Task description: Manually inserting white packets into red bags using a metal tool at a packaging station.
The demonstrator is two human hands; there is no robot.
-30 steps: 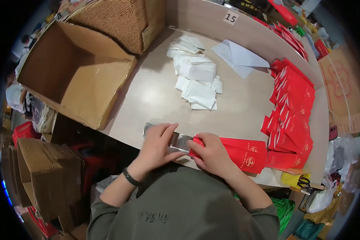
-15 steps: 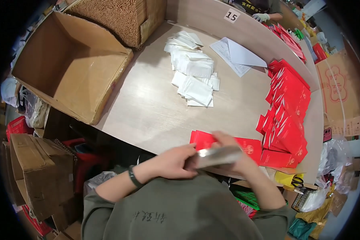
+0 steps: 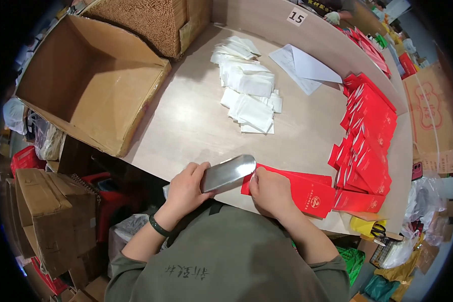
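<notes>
Light wood table (image 3: 196, 126) fills centre of view, w/ clutter of boxes and bags on floor around it. L hand (image 3: 186, 189) at approx 6 o'clock, near table's front edge, fingers wrapped round lower end of flat silver metal scoop-like tool (image 3: 229, 172); tool tilts up toward 2 o'clock, rounded tip just beside R hand. R hand (image 3: 269, 191) just right of it, fingers pinched on left end of red envelope (image 3: 307, 190), which lies flat on table running toward 3 o'clock. Tool tip sits at envelope's open end; can't tell if it's inside. Green-grey sleeves and torso at bottom edge, dark band on L wrist.

Stack of red envelopes (image 3: 367, 131) fanned along table's right side, 2–3 o'clock, touching the held one's far end. Pile of white folded packets (image 3: 246, 85) at 12 o'clock, well apart from hands. White paper sheets (image 3: 307, 68) at 1 o'clock beside pile. Big open cardboard box (image 3: 85, 80) at 10 o'clock, at table's left edge. Woven brown box (image 3: 151, 22) at 11 o'clock behind it. Another person's gloved hand (image 3: 332, 17) at far top, 1 o'clock.
</notes>
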